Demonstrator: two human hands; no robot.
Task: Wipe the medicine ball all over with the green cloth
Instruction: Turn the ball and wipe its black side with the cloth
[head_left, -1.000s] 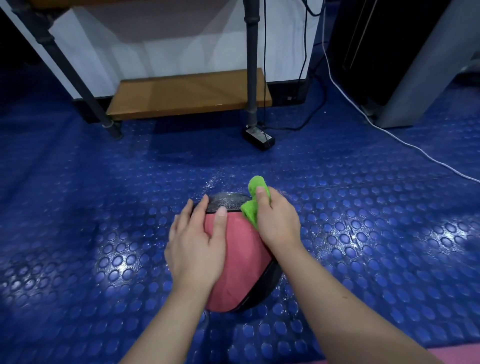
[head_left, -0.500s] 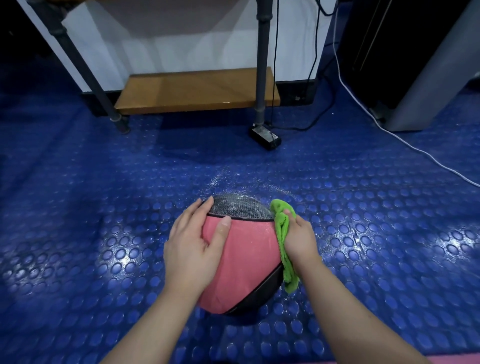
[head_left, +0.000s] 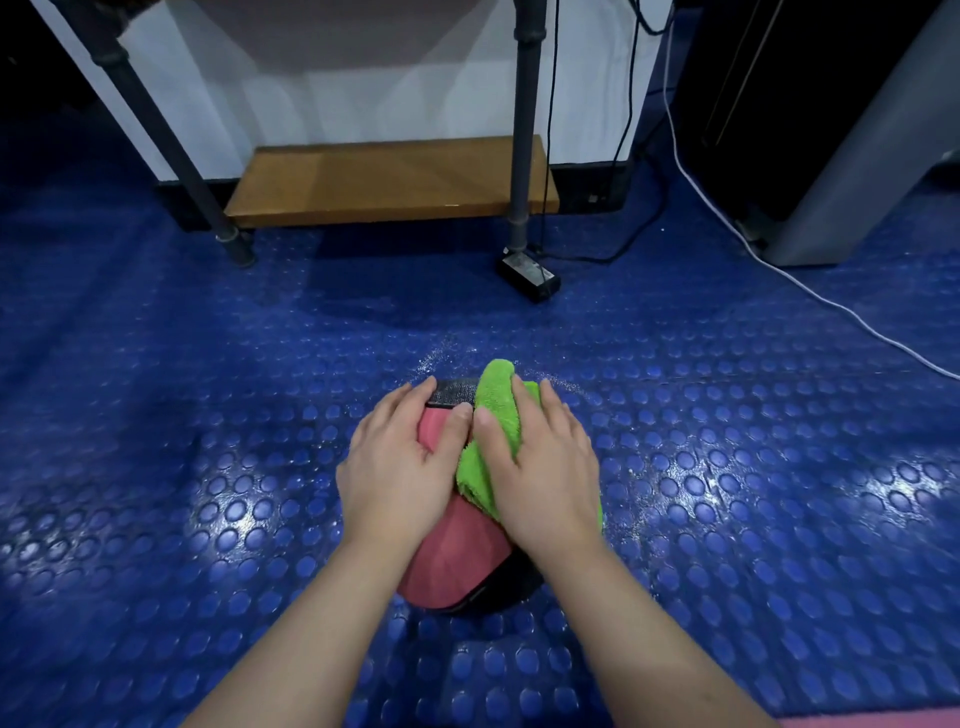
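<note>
— Your right hand (head_left: 540, 467) has slid the green cloth (head_left: 493, 410) from the side of the medicine ball (head_left: 452, 551) onto its top.
— And the grip?
— Flat, fingers straight, pressing the cloth down. Your left hand (head_left: 395, 467) lies spread on the ball, which sits on the blue floor (head_left: 208, 467).

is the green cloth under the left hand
No, the green cloth lies under the right hand; the left hand rests bare on the medicine ball.

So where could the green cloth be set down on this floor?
Bare blue studded rubber floor spreads left of the pink-and-black medicine ball, and right of it up to the white cable. Behind, the black power adapter and wooden shelf crowd things.
</note>
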